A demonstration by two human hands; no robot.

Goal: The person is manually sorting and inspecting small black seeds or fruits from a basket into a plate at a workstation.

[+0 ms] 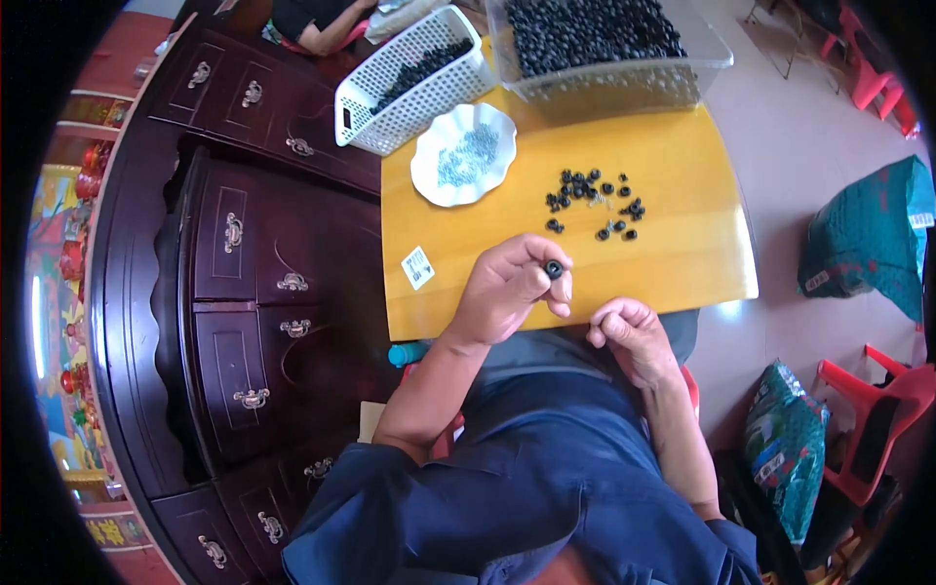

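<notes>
My left hand (505, 292) is closed in a pinch above the near edge of the yellow table (468, 292). Between its thumb and fingers is a small round black part (554, 269) with a hollow centre. To its right, my right hand (634, 336) has thumb and fingertips pressed together at the table's edge; whatever they may hold is too small to make out. Farther up the tabletop lies a loose group of similar black parts (580, 185), with a few tiny pale pieces among them. A white scalloped plate (429, 182) carries many tiny bluish-silver pieces (470, 156).
A white perforated basket (429, 105) and a clear plastic tub (604, 90), both with black parts, stand at the far side. A white label (417, 268) lies left. Dark drawers (253, 244) flank the table; green sacks (868, 234) and a red stool (882, 414) are right.
</notes>
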